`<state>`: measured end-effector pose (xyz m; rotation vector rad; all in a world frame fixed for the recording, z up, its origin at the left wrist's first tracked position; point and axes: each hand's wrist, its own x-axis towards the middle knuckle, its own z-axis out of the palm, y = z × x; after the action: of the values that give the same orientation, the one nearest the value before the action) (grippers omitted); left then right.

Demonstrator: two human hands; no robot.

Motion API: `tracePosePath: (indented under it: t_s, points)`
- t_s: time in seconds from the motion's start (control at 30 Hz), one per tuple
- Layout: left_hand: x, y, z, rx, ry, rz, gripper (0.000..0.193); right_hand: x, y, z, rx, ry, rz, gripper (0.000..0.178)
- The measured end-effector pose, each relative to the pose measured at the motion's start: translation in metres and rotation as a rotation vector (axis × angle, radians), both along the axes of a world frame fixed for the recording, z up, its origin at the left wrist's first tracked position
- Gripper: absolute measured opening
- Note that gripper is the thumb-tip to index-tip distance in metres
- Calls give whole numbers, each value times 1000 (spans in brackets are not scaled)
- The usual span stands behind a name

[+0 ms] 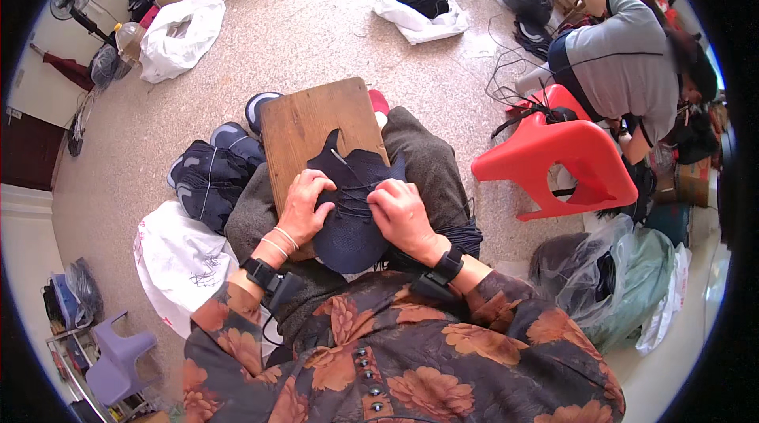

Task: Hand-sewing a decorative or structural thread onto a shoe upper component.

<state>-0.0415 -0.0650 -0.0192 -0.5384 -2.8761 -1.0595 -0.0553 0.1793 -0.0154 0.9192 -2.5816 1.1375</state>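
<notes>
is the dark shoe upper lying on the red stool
No, the shoe upper lies over the wooden board, between left hand and right hand.

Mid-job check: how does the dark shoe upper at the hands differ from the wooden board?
Colour: the shoe upper is dark navy, the wooden board brown.
Shape: the shoe upper has a rounded toe and laces; the wooden board is flat with straight sides.
Position: the shoe upper overlaps the wooden board, which is partly covered.
Shared: both are in front of the person's torso.
</notes>
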Motion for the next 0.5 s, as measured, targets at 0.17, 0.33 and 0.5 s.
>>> tracePosePath:
  t_s: [0.17,0.33,0.5]
  points:
    - [27,22,-16,150,102,282,30,-2,-39,-7,-13,10,88,15]
    - [35,34,-31,218,194,383,24,-2,-61,-21,122,7,44,20]
    - [38,33,-34,233,218,393,18,0,-68,-22,117,13,41,21]
